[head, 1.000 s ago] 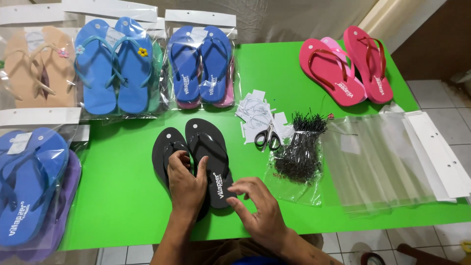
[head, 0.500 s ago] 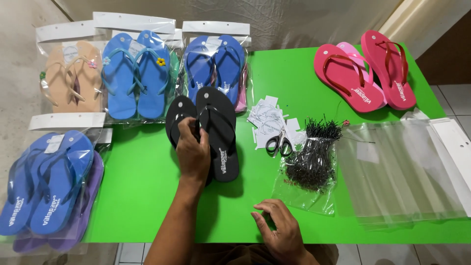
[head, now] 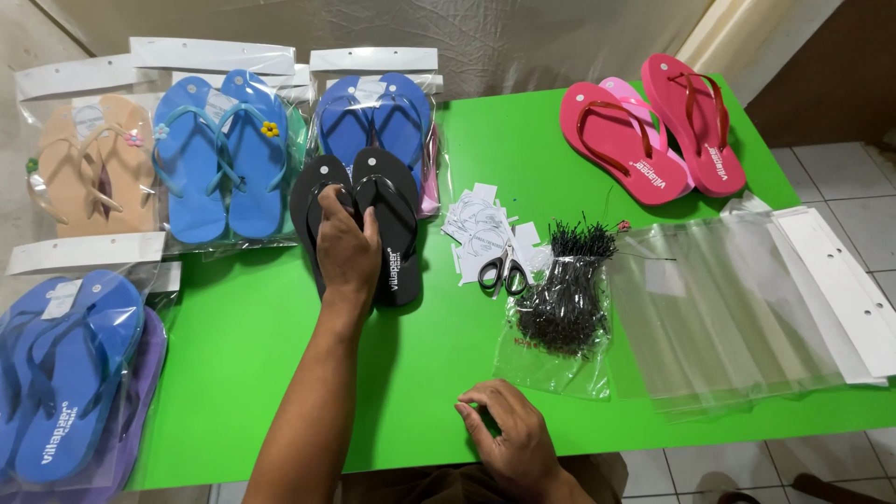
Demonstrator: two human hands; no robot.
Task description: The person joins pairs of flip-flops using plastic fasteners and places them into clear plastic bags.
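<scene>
Nearest, the right hand (head: 509, 443) rests loosely curled on the green desk (head: 243, 364), holding nothing; farther out, the left hand (head: 347, 245) clamps its grip on the black flip-flops (head: 385, 224), long axis pointing away, toes over a bagged blue pair (head: 373, 117); its palm hides the straps.

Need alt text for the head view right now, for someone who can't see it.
A person's left hand presses on a pair of black flip-flops on a green table, right hand resting at the near edge. Bagged sandals, scissors and clear bags surround them.
</scene>
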